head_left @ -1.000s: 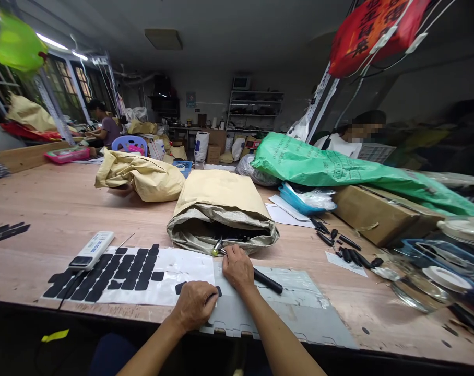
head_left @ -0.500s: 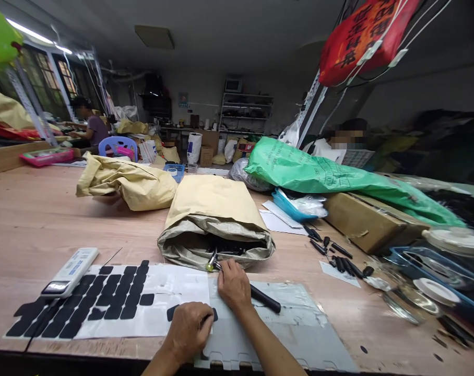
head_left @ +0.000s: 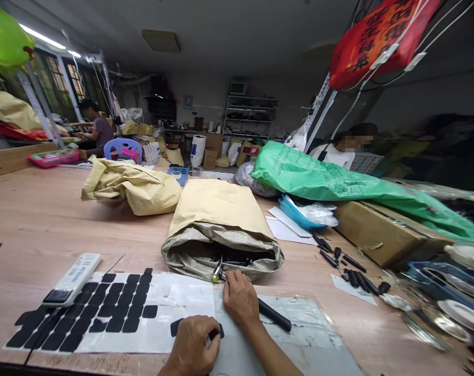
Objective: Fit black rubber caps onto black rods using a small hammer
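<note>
My right hand (head_left: 240, 300) is wrapped round the shaft of a hammer (head_left: 275, 314), whose black grip sticks out to the right. The metal head with a yellowish face lies by the mouth of a tan paper sack (head_left: 221, 203). Dark items show inside that opening. My left hand (head_left: 193, 342) is closed over the white sheet's right end; a dark bit shows at its thumb, too small to name. Beside it runs the white sheet (head_left: 170, 297) bearing rows of black rounded patches (head_left: 115, 308). Under my right forearm lies a grey mat (head_left: 299, 334).
A white device with a dark display (head_left: 72, 279) rests on the patches' far edge. To the right are black handle-like pieces (head_left: 354, 279), a cardboard box (head_left: 386, 230) and a green sack (head_left: 319, 175). Another tan sack (head_left: 135, 185) lies back left. Two people sit farther off.
The view has shifted slightly, so the bench things appear a little lower and farther right. Both hands keep nearly the same pose, the right still on the hammer.
</note>
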Available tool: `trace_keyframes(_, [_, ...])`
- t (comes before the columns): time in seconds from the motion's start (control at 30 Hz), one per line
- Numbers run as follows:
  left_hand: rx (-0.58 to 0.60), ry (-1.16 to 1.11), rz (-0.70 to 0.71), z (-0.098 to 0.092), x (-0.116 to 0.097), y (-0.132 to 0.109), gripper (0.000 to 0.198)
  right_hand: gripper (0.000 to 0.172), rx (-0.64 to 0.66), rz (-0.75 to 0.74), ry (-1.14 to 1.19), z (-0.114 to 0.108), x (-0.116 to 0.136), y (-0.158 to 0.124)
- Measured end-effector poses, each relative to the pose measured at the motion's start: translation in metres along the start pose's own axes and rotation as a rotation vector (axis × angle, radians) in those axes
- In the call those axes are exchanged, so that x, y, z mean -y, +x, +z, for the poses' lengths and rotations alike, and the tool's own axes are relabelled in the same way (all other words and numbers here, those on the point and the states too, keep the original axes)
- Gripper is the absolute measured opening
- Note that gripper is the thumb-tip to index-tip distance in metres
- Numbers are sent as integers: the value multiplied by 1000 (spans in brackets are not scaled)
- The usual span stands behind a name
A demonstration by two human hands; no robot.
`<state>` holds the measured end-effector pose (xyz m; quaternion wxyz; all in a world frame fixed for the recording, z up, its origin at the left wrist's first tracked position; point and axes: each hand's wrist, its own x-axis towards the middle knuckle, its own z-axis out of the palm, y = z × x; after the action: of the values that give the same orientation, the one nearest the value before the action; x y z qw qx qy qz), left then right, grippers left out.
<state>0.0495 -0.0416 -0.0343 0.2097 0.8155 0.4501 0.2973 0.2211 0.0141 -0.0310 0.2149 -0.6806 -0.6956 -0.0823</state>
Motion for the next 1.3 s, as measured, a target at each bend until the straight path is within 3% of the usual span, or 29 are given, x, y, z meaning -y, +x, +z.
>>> trace_keyframes(0.27, [62, 34, -38, 14, 14, 2, 20, 14, -35, -4, -3, 5, -1, -1])
trace_keyframes(0.57, [138, -18, -110, -10, -8, 8, 17, 12, -13, 4, -17, 5, -1, 1])
trace_keyframes(0.7, [151, -47, -109, -14, -11, 6, 19, 13, 8, 33, 2, 1, 1, 2])
trace_keyframes(0.8, [201, -128, -197, -19, -8, 9, 19, 12, 30, 49, 5, -1, 2, 2])
trace_keyframes(0.9, [194, -341, -329, -29, -1, 33, 19, 12, 34, 57, 0, -2, 3, 3])
trace_keyframes(0.97, [61, -394, -311, -37, 6, 64, 23, 12, 31, 52, -2, -2, 3, 3])
trace_keyframes(1.03, [-98, -292, -233, -43, 13, 100, 24, 11, 24, 43, 1, -3, 3, 2])
trace_keyframes(1.1, [-166, -135, -156, -44, 21, 135, 29, 11, 10, 38, 5, -3, 3, 2])
trace_keyframes(1.2, [-6, 76, -144, -37, 32, 175, 38, 9, -7, 37, 11, -2, 2, 1])
trace_keyframes(1.3, [175, 156, -197, -29, 40, 192, 32, 10, -10, 41, 20, -2, 2, 2])
